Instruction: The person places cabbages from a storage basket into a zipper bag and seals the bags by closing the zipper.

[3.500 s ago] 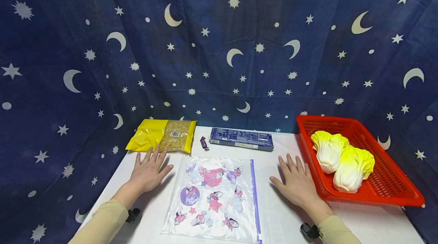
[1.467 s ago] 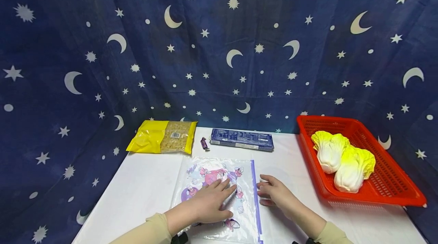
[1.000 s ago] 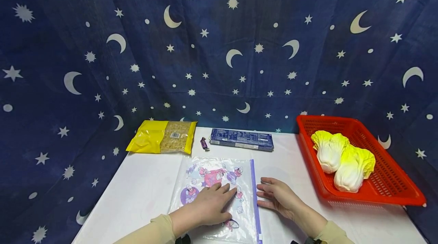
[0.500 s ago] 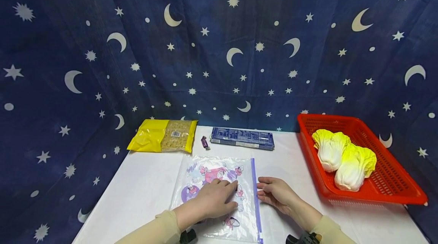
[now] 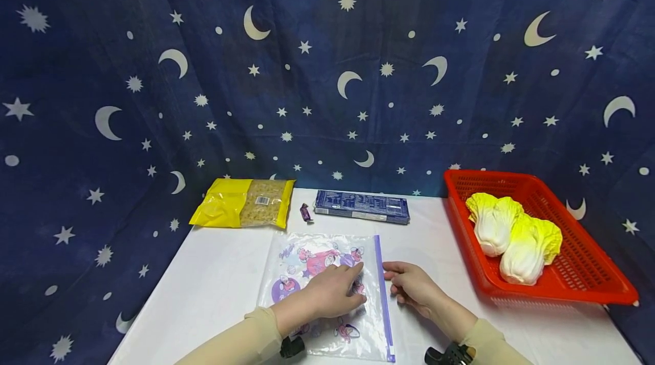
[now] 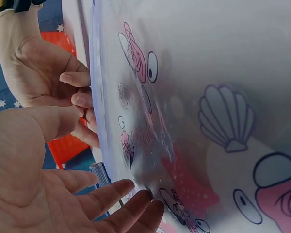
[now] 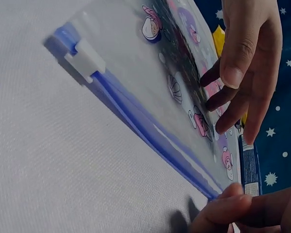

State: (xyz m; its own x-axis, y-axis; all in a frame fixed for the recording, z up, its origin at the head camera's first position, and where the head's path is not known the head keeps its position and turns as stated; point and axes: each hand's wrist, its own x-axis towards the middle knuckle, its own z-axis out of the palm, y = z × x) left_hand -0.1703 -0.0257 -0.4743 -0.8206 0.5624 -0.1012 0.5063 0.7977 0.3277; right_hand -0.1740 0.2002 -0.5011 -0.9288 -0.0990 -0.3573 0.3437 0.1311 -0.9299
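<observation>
- The slider-zip bag (image 5: 358, 316), clear with pink and purple cartoon prints, lies flat under the left hand (image 5: 331, 292) and just left of the right hand (image 5: 414, 288).
- The left hand's fingers are loosely spread over it and hold nothing; whether they press on the film or sit just above it is hard to tell.
- The right hand's fingertips are at the purple zip strip (image 5: 384, 297); I cannot tell whether they pinch it or only touch it.
- The white slider (image 7: 85, 60) sits at the strip's end on the person's side of both hands, touched by neither. Whether the zip is parted is unclear.
- As I judge it, the handling is at an early stage: the hands are at the bag, no contents show in it, and all the other goods lie outside it.
- Beyond the left hand and to its left is a yellow packet (image 5: 243, 203) with a window on tan pieces, perhaps pasta; a purple-wrapped candy (image 5: 305, 212) lies beyond that hand too.
- Straight beyond both hands, a flat blue box (image 5: 361, 207) lies near the candy.
- Right of the right hand, apart from it, a red plastic basket (image 5: 568, 295) holds two napa cabbages (image 5: 529, 251), side by side.
- Under it all is a white-covered table (image 5: 215, 274); a navy curtain (image 5: 327, 98) of moons and stars rises behind and at both sides.
</observation>
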